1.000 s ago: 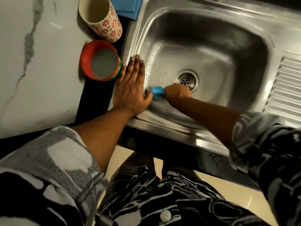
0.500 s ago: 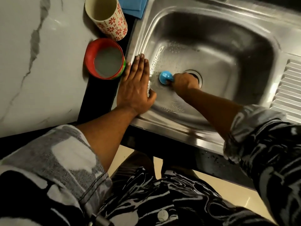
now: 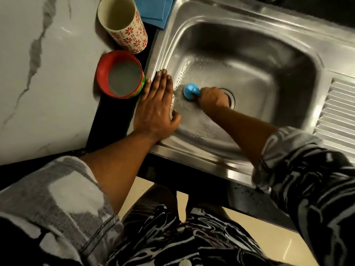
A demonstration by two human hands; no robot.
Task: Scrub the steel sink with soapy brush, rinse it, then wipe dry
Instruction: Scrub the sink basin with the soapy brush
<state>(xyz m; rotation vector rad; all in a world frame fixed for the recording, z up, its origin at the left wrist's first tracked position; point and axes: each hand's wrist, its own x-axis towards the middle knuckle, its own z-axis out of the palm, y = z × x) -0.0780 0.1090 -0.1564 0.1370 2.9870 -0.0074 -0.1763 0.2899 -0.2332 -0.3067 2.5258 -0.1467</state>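
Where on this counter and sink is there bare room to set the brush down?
Free: the marble counter left of the red bowl and patterned cup, and the ribbed drainboard right of the sink basin. Crowded: the basin's left rim, with bowl, cup, blue cloth and the flat left hand; the right hand grips the brush inside.

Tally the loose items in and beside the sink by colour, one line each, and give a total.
Blue: 2 (brush, cloth)
Red: 1 (bowl)
Cream with red flowers: 1 (cup)
Total: 4
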